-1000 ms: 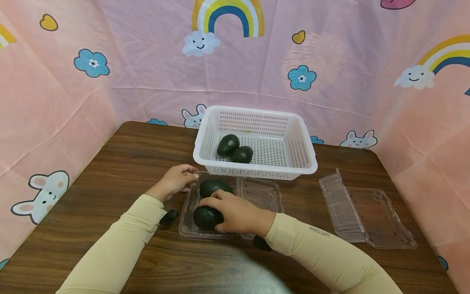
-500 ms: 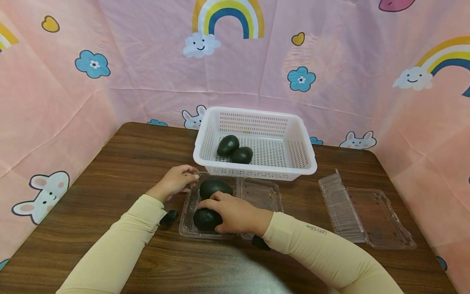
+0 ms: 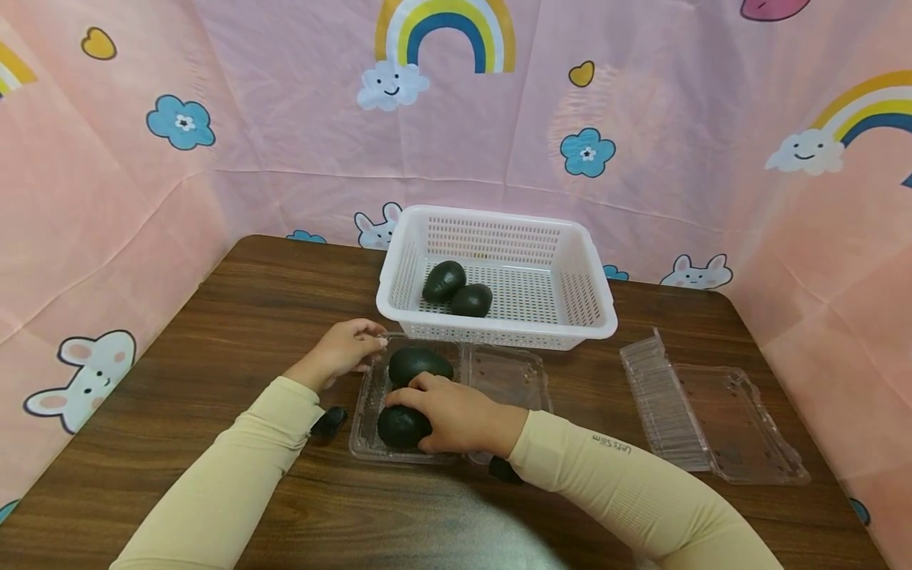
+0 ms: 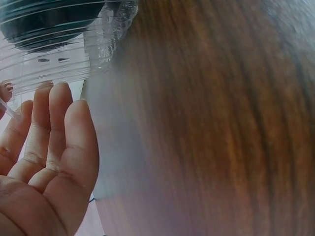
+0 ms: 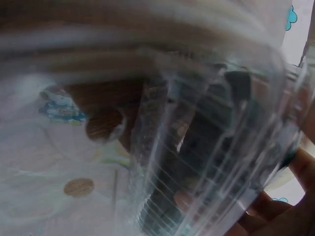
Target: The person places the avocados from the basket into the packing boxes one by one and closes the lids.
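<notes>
An open clear plastic clamshell container (image 3: 363,443) lies on the table, its lid (image 3: 509,376) folded out to the right. Two dark green avocados sit in its base, a far avocado (image 3: 419,366) and a near avocado (image 3: 401,428). My right hand (image 3: 466,416) grips the near avocado from above and the right. At the base's far left corner, my left hand (image 3: 338,352) pinches the rim between thumb and finger. The left wrist view shows its other fingers (image 4: 81,128) extended beside the ribbed wall. Clear plastic covers much of the right wrist view.
A white perforated basket (image 3: 499,323) behind the container holds two more avocados (image 3: 456,290). At the right lies a stack of clear clamshell containers (image 3: 666,404), its top lid (image 3: 741,423) spread open. Patterned cloth (image 3: 470,134) encloses the wooden table (image 3: 299,269).
</notes>
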{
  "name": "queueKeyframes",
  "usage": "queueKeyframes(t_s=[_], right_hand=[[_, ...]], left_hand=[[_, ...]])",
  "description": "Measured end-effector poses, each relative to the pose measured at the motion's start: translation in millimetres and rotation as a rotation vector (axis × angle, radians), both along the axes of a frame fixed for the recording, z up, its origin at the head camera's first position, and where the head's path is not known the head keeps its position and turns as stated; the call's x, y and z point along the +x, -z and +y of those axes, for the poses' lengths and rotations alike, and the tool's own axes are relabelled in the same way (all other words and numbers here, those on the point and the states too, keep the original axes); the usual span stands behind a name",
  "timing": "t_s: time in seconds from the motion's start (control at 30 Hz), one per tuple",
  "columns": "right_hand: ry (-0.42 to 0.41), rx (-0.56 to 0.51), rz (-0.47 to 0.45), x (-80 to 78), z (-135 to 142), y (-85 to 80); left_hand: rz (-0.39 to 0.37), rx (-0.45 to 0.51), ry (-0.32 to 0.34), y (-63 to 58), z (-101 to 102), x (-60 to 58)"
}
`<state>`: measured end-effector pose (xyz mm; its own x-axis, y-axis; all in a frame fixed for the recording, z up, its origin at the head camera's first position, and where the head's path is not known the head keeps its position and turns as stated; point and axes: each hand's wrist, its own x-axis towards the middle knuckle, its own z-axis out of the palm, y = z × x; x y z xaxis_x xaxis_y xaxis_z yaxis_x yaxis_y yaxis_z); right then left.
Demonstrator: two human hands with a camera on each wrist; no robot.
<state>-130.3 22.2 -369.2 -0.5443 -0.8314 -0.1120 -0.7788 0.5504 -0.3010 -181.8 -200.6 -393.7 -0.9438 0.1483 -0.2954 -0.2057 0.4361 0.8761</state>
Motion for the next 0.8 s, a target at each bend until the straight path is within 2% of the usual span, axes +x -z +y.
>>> queueKeyframes(t_s=[0.8], right_hand=[[0.002,0.04,0.014,1.1,-0.2,0.3]], left_hand=[[-0.009,0.002,0.01,-3.8,0.0,2.4]])
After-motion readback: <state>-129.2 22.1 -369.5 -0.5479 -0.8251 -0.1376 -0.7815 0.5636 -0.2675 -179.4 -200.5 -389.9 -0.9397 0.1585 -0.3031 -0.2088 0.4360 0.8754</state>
